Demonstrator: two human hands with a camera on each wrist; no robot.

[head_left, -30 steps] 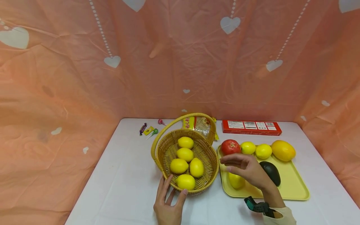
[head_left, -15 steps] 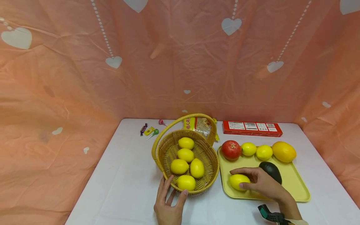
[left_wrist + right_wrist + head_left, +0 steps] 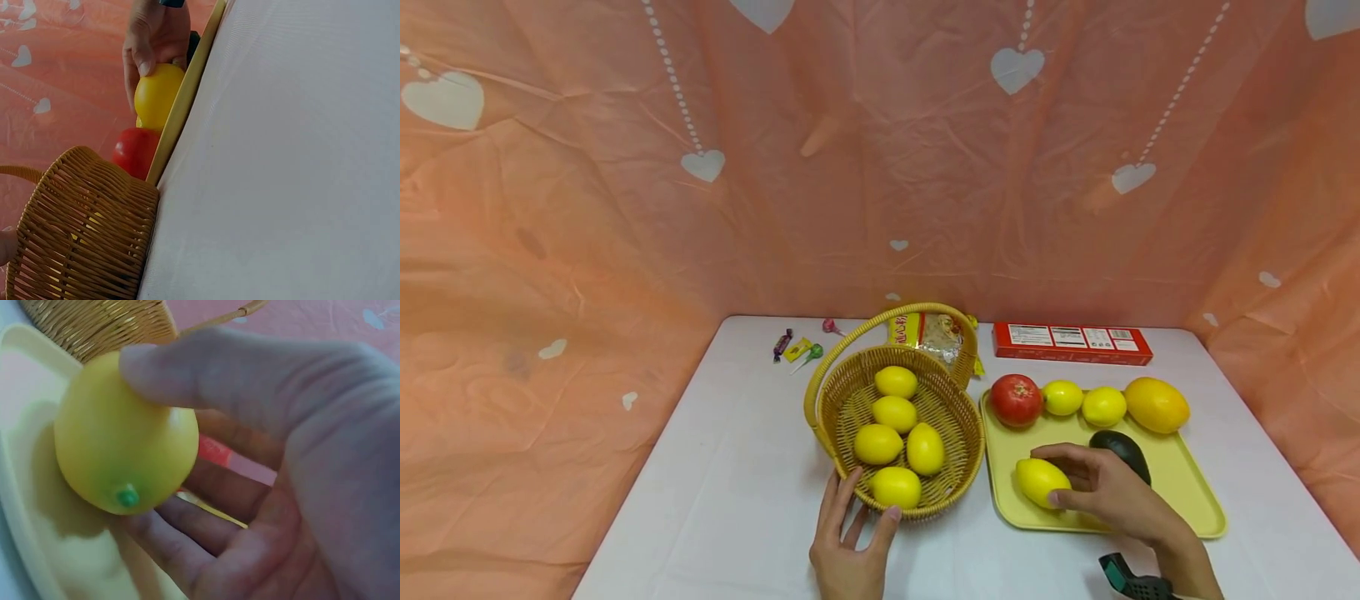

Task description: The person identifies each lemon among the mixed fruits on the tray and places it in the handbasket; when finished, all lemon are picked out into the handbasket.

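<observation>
Right hand (image 3: 1120,493): pinching the held lemon (image 3: 1042,483) with thumb and fingers.
Held lemon place: over the tray's (image 3: 1183,493) near left part; cannot tell whether touching it.
Left hand (image 3: 850,554): touching the basket's (image 3: 934,393) near rim with nearly straight, unclenched fingers.
Between: the basket's right rim, just beside the tray's left edge, separating the held lemon from five lemons (image 3: 894,412) inside.
Tray's far left corner: red fruit (image 3: 1017,400).
Tray's far edge: two yellow fruits (image 3: 1063,397), side by side.
Tray's far right corner: orange-yellow fruit (image 3: 1156,405).
Tray's middle: dark green fruit (image 3: 1126,452), partly hidden by the right hand.
Table's (image 3: 722,467) far edge: red box (image 3: 1073,353) behind the tray; packet (image 3: 938,333) partly blocked by the basket's handle (image 3: 810,404).
Table's far left corner: near it, purple sweet (image 3: 782,345), yellow sweet (image 3: 796,350), green lollipop (image 3: 815,351), pink lollipop (image 3: 828,325).
</observation>
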